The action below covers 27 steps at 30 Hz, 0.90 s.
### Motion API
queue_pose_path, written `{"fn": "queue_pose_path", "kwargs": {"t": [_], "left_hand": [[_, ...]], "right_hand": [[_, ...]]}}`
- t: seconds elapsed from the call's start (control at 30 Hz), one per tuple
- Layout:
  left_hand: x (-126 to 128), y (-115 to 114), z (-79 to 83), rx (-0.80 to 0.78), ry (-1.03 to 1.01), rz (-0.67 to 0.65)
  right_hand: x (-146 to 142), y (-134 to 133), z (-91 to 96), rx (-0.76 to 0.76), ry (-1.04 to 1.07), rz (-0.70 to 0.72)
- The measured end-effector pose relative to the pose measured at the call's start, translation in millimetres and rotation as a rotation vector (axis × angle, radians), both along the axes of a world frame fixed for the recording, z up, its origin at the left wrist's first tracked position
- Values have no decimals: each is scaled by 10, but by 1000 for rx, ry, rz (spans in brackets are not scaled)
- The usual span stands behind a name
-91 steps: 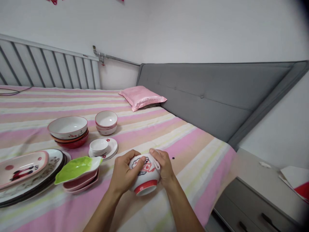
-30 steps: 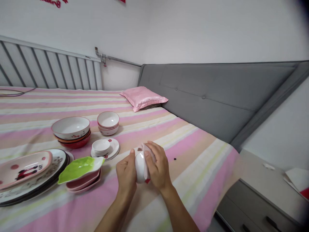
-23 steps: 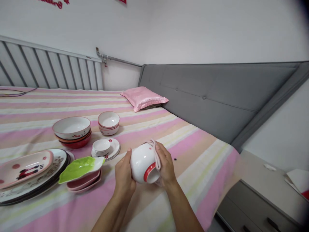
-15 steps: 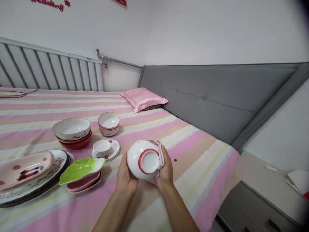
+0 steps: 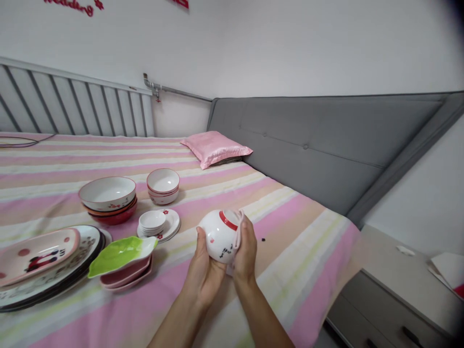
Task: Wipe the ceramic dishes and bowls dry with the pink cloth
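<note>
A white bowl (image 5: 216,237) with a red foot ring and a small dark print is held tilted on its side above the bed, its outer wall toward me. My left hand (image 5: 205,270) grips it from below and the left, thumb up along the wall. On the right side my right hand (image 5: 246,249) presses a pale pink cloth (image 5: 238,232) against the bowl. The bowl's inside is hidden from view, as is most of the cloth.
On the striped bedspread (image 5: 290,227), left of my hands, stand small white dishes (image 5: 152,220) on plates, a green leaf-shaped dish (image 5: 118,256) on pink ones, stacked oval plates (image 5: 39,256), large bowls (image 5: 108,193) and small bowls (image 5: 163,181). A pink pillow (image 5: 216,149) lies by the grey headboard (image 5: 290,125).
The bowl has been turned in my hands, so its foot now faces up and right and the printed side shows. My left hand has shifted right, under the bowl.
</note>
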<state>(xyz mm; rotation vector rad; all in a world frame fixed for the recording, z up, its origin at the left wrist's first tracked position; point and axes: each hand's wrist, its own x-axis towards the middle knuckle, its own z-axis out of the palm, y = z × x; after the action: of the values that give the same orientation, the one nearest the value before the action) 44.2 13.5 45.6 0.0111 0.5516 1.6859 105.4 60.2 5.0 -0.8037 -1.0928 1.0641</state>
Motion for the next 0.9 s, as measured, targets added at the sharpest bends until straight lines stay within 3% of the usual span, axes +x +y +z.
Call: {"fn": "queue_pose_path", "kwargs": {"t": [0.07, 0.17, 0.27, 0.37, 0.63, 0.77, 0.9], "left_hand": [[-10, 0, -15, -4, 38, 24], [-24, -13, -78, -46, 192, 72], [-38, -47, -135, -67, 502, 141], [-54, -91, -130, -64, 837, 166], [-92, -136, -102, 175, 1147, 195], [-143, -125, -131, 391, 1309, 149], [-187, -112, -145, 701, 1549, 144]], "right_hand": [[-55, -100, 2, 71, -149, -55], [-111, -226, 7, 304, -414, -117], [-124, -286, 24, 468, -569, -122], [-107, -295, 60, 533, -574, -131], [-15, -302, 232, 510, -491, -112], [45, -304, 322, 474, -475, -70], [130, -294, 419, 384, -431, -13]]}}
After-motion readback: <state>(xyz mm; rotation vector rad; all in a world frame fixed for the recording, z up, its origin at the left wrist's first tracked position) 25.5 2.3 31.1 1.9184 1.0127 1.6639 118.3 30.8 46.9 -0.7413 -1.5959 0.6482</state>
